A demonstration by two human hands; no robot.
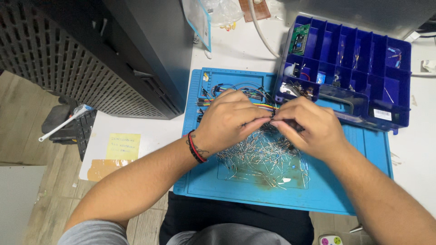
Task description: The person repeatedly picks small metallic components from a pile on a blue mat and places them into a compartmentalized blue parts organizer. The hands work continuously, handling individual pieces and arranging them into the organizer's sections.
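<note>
Both hands meeting over the blue mat [345,190]: left hand [227,120] and right hand [309,129] pinched together on a small dark part [278,119], fingertips touching. Right above the pile of loose metal leads [263,156] on the mat. Blue compartment box [349,68] at the mat's far right corner, jumper wires [213,97] at its far edge.

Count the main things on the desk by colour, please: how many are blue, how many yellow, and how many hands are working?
Blue: 2, the work mat and the compartment box
Yellow: 1, the sticky note
Hands: 2, the left hand and the right hand, over the pile of metal-legged parts
Total: 5
</note>
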